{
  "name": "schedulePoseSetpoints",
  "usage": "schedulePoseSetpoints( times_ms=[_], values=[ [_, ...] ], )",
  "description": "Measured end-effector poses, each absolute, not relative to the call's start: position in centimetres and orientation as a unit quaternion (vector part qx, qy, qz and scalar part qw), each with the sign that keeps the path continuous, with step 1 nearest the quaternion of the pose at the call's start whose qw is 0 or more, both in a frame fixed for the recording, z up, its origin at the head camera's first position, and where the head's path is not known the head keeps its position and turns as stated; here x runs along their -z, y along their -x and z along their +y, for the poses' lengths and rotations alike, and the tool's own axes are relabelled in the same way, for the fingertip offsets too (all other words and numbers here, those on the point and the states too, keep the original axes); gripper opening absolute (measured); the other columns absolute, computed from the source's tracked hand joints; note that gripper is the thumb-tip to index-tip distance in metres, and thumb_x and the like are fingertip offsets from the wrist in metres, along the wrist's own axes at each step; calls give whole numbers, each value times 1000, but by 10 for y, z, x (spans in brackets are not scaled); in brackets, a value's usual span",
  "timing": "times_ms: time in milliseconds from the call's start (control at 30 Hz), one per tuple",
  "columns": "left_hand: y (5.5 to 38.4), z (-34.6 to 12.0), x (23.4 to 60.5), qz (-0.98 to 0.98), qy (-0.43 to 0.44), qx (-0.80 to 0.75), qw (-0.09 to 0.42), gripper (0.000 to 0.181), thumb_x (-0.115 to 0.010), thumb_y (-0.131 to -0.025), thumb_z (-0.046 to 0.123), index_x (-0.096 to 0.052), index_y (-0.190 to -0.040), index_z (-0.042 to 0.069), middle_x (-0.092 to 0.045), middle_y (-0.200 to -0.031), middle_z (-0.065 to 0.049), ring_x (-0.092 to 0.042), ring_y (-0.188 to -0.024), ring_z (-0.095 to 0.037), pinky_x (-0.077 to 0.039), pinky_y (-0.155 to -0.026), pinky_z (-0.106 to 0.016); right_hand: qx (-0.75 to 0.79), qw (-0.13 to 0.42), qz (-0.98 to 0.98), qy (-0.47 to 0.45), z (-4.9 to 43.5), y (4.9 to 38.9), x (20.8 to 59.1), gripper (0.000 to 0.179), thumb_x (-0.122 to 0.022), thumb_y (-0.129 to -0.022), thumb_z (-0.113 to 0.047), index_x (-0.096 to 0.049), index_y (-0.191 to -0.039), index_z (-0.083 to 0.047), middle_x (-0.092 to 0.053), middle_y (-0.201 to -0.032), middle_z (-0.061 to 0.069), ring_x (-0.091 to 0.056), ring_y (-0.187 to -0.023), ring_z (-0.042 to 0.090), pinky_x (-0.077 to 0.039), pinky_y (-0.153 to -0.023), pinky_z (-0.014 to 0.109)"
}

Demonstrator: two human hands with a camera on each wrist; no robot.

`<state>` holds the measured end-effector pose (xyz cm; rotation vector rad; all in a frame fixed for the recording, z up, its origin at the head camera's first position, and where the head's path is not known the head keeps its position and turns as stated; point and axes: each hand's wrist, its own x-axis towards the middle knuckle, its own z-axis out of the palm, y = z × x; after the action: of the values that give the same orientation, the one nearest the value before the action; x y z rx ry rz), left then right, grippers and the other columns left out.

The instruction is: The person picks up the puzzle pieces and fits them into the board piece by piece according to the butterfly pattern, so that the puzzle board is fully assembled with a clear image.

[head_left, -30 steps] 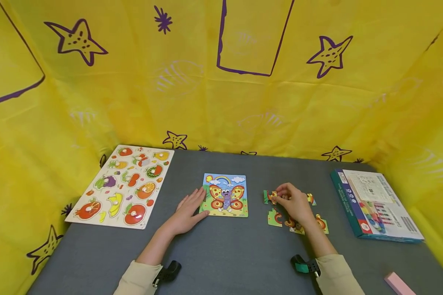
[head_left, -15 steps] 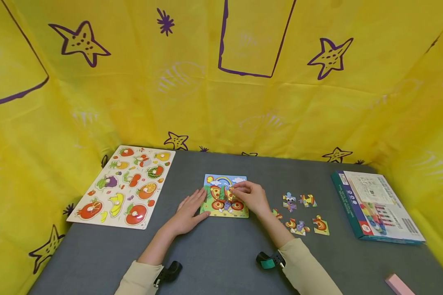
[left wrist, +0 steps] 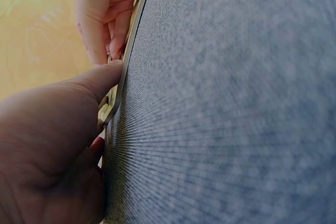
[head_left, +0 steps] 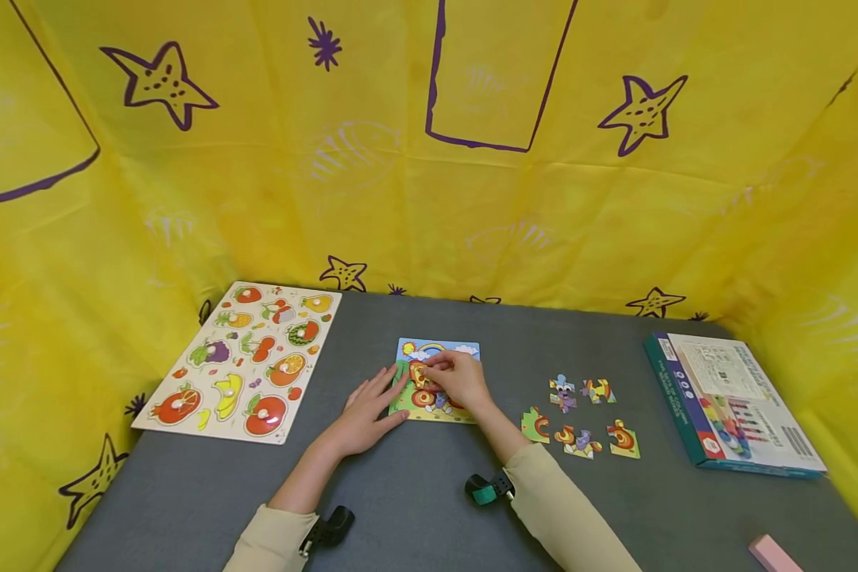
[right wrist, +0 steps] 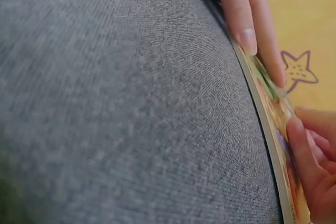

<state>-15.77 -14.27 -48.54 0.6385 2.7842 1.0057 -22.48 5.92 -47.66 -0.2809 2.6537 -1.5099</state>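
**Two hands on a butterfly board**

The board lies flat on the grey table, in front of the person. Clock times are told from the middle of this board, with 12 pointing away from the person.

The left hand is at 8 o'clock. Its fingers are almost straight, with the thumb held out to the side. The fingertips and thumb touch the edge of the board, and no thing is gripped in it.

The right hand comes in from 4 o'clock and covers part of the picture. Its thumb and finger are pinched close on a small piece, over the board's 10 o'clock part. I cannot tell if the piece lies flat there.

Five loose pieces lie on the table, from 3 to 4 o'clock, well apart from the board. Farther out at 3 o'clock is a box. A pink block is far out at 4 o'clock. At 9 o'clock lies a big fruit board. Yellow cloth hangs at 12 o'clock.
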Motion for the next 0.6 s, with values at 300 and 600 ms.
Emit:
schedulePoseSetpoints(
  times_ms=[300,600],
  values=[
    [158,-142,485,917,-216,-332,47,60,-57,-99,27,-36,-151,6,-23,-158,-19,-14,-146,-38,-11,-111,-63,449,-1,886,117,55,226,480,12,-76,-86,-17,-75,-91,-6,-66,-71,-1,-57,-52,6,-47,-49,22],
    [157,-142,483,916,-213,-336,54,60,-57,-99,27,-36,-151,6,-22,-158,-19,-13,-146,-39,-11,-111,-63,432,-35,892,128,53,227,481,11,-78,-84,-17,-74,-86,-8,-64,-70,-2,-52,-58,6,-42,-52,22]
  ],
)
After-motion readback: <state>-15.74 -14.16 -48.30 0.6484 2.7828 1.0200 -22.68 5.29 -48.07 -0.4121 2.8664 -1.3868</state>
